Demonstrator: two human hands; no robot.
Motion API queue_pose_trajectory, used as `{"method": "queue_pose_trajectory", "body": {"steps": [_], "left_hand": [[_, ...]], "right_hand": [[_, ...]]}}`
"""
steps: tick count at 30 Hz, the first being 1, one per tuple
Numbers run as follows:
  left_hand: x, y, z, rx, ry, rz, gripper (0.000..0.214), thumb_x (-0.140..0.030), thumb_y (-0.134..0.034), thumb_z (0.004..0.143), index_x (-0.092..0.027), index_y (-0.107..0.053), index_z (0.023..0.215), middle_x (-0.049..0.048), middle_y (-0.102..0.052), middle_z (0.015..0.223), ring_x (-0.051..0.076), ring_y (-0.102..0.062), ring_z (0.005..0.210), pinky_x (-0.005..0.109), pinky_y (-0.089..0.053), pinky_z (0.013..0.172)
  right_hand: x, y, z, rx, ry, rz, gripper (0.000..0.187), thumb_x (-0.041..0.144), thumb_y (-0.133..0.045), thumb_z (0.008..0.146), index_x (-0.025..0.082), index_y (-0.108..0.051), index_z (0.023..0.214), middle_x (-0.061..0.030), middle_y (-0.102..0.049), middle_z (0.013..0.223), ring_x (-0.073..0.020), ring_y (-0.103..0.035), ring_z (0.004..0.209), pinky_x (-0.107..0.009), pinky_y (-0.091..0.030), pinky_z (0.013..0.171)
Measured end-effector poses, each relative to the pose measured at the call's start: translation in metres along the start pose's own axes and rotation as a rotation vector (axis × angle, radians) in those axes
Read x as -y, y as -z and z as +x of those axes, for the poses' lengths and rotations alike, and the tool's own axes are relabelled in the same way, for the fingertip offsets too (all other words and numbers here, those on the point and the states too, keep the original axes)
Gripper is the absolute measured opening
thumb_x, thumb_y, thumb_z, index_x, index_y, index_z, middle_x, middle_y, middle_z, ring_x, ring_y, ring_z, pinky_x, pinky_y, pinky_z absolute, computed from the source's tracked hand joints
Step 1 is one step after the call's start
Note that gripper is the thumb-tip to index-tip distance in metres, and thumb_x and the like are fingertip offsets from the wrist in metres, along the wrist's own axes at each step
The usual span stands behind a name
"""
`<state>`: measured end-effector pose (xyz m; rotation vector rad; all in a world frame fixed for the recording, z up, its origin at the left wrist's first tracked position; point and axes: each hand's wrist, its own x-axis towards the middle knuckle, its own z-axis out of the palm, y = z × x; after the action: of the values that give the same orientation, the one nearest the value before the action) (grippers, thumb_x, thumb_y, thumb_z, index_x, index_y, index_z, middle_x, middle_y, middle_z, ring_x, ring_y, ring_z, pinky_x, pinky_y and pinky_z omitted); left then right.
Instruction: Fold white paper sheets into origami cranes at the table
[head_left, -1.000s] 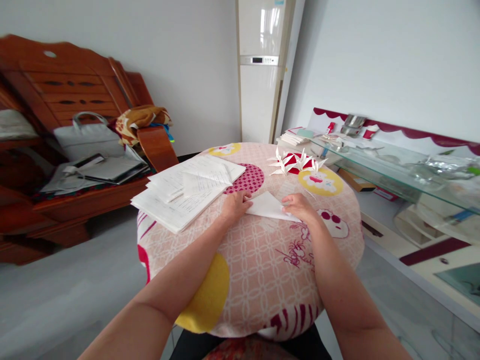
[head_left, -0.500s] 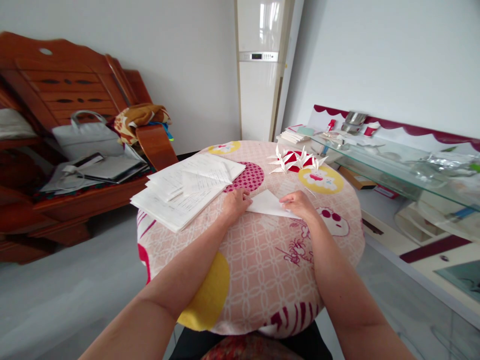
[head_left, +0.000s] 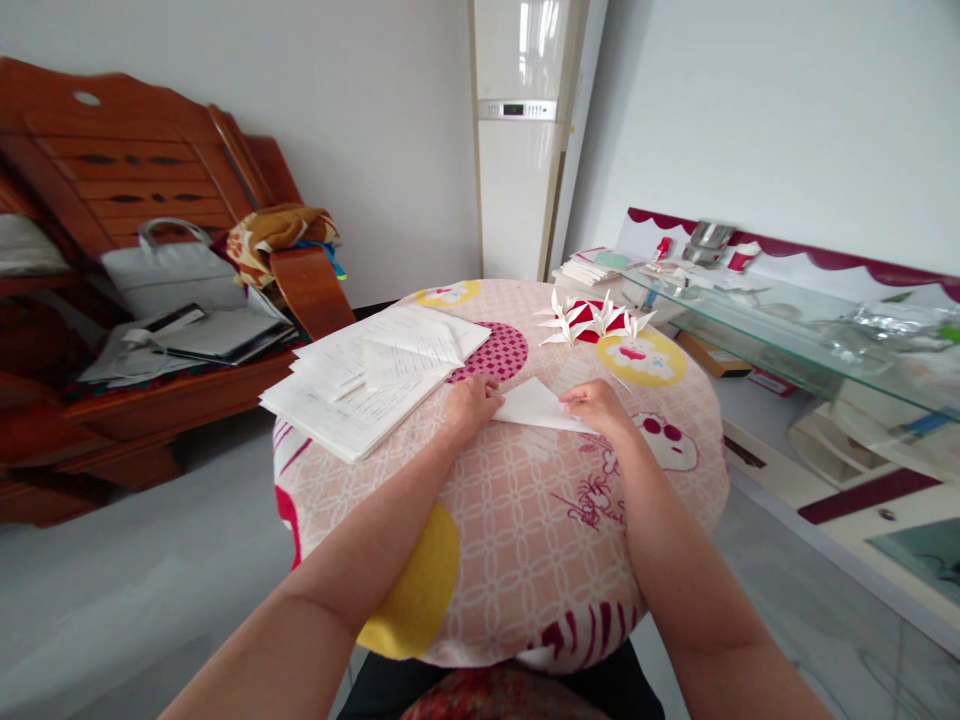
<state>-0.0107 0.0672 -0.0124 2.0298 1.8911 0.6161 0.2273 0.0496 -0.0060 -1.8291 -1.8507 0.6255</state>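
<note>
We see the folded white paper [head_left: 532, 404] on the cloth-covered round table [head_left: 517, 530], between our left hand [head_left: 472, 405] and right hand [head_left: 598, 406], each touching one end; whether they pinch or merely press it, we cannot tell. Beyond it stand white paper cranes [head_left: 606, 319].

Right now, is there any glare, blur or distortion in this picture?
Head view: bright reflections on the tall air conditioner; head view: the wooden bench slants and stretches at left, probably wide-lens distortion; head view: the handwritten paper stack is too soft to read, and the folded paper looks evenly pale.
</note>
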Motion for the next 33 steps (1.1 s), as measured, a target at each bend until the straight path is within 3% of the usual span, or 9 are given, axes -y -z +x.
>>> {"method": "queue_pose_trajectory", "body": {"steps": [16, 21, 25, 29, 33], "left_hand": [[-0.004, -0.002, -0.001, -0.011, -0.026, 0.063, 0.029, -0.022, -0.061, 0.081, -0.018, -0.072, 0.109, 0.0084, -0.075, 0.102, 0.025, -0.069, 0.097, 0.032, -0.053, 0.087], [0.000, -0.013, 0.009, -0.063, -0.252, 0.046, 0.041, -0.008, -0.060, 0.077, -0.018, -0.069, 0.115, 0.0109, -0.069, 0.123, 0.026, -0.061, 0.117, 0.038, -0.048, 0.104], [0.001, -0.022, 0.017, 0.057, -0.448, -0.060, 0.052, 0.004, -0.047, 0.073, -0.017, -0.072, 0.113, 0.0090, -0.073, 0.113, 0.021, -0.066, 0.107, 0.037, -0.053, 0.100], [-0.001, -0.023, 0.015, 0.123, -0.525, -0.033, 0.050, 0.002, -0.043, 0.079, -0.017, -0.074, 0.113, 0.0076, -0.072, 0.120, 0.020, -0.065, 0.115, 0.035, -0.049, 0.106], [-0.005, -0.019, 0.005, 0.196, -0.582, 0.099, 0.042, -0.012, -0.050, 0.091, -0.024, -0.069, 0.126, 0.0063, -0.063, 0.137, 0.022, -0.059, 0.127, 0.037, -0.044, 0.112]], "right_hand": [[0.003, 0.001, -0.001, 0.007, -0.027, -0.043, 0.023, 0.016, -0.071, 0.078, 0.017, -0.082, 0.098, -0.0055, -0.079, 0.085, -0.0188, -0.071, 0.076, -0.025, -0.052, 0.073], [0.001, -0.001, 0.000, 0.010, -0.014, -0.045, 0.025, 0.014, -0.070, 0.077, 0.017, -0.081, 0.099, -0.0061, -0.079, 0.087, -0.0185, -0.072, 0.078, -0.023, -0.051, 0.073], [0.001, -0.002, 0.000, 0.015, -0.017, -0.029, 0.026, 0.015, -0.069, 0.078, 0.015, -0.081, 0.101, -0.0082, -0.080, 0.092, -0.0193, -0.072, 0.080, -0.024, -0.051, 0.073], [0.003, 0.001, -0.001, 0.022, -0.043, -0.018, 0.027, 0.015, -0.070, 0.078, 0.016, -0.081, 0.103, -0.0076, -0.079, 0.093, -0.0189, -0.072, 0.081, -0.023, -0.051, 0.073], [0.002, 0.008, -0.003, 0.057, -0.061, 0.028, 0.031, 0.013, -0.071, 0.074, 0.014, -0.080, 0.104, -0.0073, -0.079, 0.093, -0.0175, -0.071, 0.079, -0.021, -0.050, 0.069]]}}
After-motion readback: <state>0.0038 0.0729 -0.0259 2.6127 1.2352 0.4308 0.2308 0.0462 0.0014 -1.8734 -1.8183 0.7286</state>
